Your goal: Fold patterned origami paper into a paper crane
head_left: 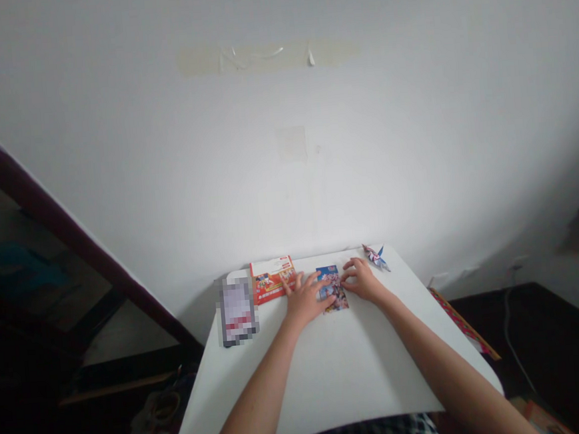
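Observation:
A small printed sheet of paper (331,280), blue at the top with pink and red figures below, lies on the white table (349,366). My left hand (303,300) is spread open and flat, its fingertips and thumb over the sheet's left side. Its outer fingers reach the red packet (269,287) beside it. At the sheet's right edge is my right hand (362,281), its fingers bent and their tips drawn together on the edge. A folded paper figure with pointed tips (375,257) rests just beyond that hand, at the table's back right corner.
A blurred-out phone-like object (237,311) lies at the table's left edge. The white wall (288,197) rises right behind the table. To the left leans a dark red frame edge (68,207). A cable (509,333) runs down on the right.

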A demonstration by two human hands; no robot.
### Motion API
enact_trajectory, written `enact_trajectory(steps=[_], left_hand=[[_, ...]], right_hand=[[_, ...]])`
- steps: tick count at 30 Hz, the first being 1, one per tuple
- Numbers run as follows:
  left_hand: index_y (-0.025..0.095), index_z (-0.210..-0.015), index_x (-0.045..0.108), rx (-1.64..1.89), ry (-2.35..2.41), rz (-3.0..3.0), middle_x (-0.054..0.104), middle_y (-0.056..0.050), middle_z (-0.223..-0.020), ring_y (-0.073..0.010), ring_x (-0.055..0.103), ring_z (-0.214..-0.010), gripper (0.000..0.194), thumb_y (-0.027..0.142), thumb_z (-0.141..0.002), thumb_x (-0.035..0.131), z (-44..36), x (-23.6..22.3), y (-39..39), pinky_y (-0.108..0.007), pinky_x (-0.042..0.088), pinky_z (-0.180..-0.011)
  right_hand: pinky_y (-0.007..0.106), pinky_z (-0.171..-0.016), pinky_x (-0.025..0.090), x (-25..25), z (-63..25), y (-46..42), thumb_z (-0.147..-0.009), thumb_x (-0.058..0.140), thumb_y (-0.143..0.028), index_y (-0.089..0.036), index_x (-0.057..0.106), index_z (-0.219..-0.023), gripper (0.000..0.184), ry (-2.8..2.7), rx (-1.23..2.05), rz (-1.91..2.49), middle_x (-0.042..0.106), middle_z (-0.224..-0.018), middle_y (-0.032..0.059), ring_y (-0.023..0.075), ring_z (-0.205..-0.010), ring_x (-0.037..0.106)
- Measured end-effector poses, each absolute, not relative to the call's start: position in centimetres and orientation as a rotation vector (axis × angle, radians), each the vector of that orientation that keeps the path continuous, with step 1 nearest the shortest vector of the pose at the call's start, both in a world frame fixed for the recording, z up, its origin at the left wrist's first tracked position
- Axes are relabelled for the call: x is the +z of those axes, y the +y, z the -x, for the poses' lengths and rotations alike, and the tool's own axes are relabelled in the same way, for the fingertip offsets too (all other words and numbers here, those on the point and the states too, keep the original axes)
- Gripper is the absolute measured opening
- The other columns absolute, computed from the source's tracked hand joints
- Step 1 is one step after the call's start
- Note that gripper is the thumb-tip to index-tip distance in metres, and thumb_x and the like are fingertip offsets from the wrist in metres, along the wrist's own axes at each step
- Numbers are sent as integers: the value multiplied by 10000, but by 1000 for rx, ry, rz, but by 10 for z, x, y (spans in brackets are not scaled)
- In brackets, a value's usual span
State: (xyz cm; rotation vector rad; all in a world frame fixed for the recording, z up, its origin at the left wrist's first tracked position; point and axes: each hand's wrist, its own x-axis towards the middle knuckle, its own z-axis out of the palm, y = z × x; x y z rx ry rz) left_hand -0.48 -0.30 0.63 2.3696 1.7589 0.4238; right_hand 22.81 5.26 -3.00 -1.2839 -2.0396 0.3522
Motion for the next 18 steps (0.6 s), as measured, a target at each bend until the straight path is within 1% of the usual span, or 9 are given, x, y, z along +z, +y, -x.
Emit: enact_trajectory(steps=[5, 12, 18], left_hand=[[528, -1336, 623, 401, 1775, -2366, 467, 89, -1615, -429, 262, -1538, 516, 720, -858, 601, 5, 10, -4, -850, 11, -1164], [547, -1325, 624, 420, 1797, -2364, 479, 108, -1605, -429, 261, -1539, 506, 726, -852, 604, 4, 9, -3, -858, 22, -1159], [531, -1328, 636, 414, 1820, -2346, 485, 84, -1604, -428, 251, -1546, 512, 720, -853, 604, 5, 9, 0, -838, 30, -1177]], right_hand=[[470, -1097, 433, -25, -233, 50, -752, 826, -241, -253, 831, -773, 25, -2053, 457, 1236, 648, -1092, 96, 308, -1194, 549], [454, -1078, 436, -15, -237, 43, -689, 853, -221, -282, 845, -770, 101, -2113, 546, 1245, 659, -1050, 71, 293, -1123, 584], [438, -1117, 403, -5, -239, 36, -711, 862, -288, -309, 854, -802, 94, -2214, 635, 1249, 639, -1103, 68, 292, -1170, 560]])
